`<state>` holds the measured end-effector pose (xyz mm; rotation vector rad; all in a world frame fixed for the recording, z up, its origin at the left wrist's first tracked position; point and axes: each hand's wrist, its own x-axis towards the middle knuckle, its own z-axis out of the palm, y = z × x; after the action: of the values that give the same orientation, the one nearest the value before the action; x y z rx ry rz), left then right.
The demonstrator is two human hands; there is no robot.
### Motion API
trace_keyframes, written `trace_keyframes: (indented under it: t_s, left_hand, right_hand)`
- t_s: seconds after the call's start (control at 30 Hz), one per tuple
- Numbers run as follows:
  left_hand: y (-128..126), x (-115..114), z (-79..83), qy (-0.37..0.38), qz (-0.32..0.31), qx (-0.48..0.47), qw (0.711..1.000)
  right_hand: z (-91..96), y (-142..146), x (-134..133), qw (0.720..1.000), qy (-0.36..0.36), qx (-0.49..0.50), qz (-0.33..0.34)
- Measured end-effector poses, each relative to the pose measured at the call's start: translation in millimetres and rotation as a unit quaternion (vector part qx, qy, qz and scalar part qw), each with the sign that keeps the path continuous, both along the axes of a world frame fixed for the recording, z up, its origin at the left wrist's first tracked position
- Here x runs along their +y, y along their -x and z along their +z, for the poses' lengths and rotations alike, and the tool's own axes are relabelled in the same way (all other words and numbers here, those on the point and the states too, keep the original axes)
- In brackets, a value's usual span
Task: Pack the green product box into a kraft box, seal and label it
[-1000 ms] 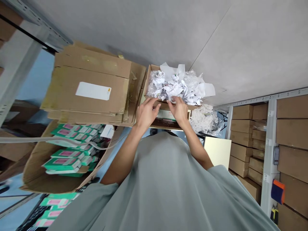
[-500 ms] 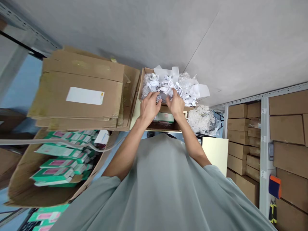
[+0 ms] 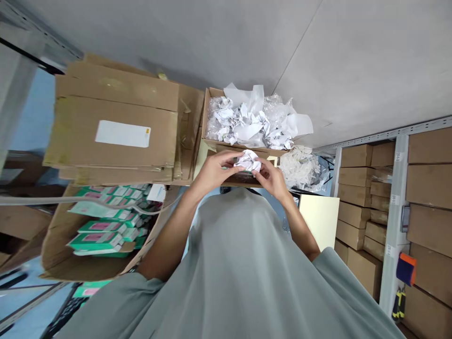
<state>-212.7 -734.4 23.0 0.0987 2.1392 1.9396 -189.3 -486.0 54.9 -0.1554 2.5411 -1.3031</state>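
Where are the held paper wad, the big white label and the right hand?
Paper wad (image 3: 248, 161): head view, crumpled middle.
Big white label (image 3: 123, 133): head view, its centre.
Right hand (image 3: 273, 181): head view, back of the hand.

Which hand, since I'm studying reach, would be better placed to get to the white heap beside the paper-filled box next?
Probably the right hand: it is nearer the white heap, while the left hand is beyond the wad. Both hold the wad, so the right should let go first.
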Motion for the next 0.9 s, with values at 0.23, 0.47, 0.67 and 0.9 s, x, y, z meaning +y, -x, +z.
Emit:
trace_keyframes:
  t_s: [0.23, 0.47, 0.67, 0.9]
  left_hand:
    - [-21, 19, -49.8, -0.002, -0.007, -0.092, 0.996]
    - [-15, 26, -65.6, 0.073, -0.056, -0.089, 0.992]
    - [-22, 3, -41.3, 0.267, 0.002, -0.036, 0.963]
    - [-44, -58, -49.8, 0.396, 0.134, -0.039, 0.907]
  right_hand:
    - [-48.0, -10, -11, 0.998, -0.003, -0.061, -0.002]
    - [-75.2, -6, -13, 0.994, -0.073, -0.079, -0.020]
    - [-70.5, -14, 8, 0.976, -0.201, -0.079, -0.008]
    - [-65.5, -42, 45, 0.939, -0.296, -0.035, -0.171]
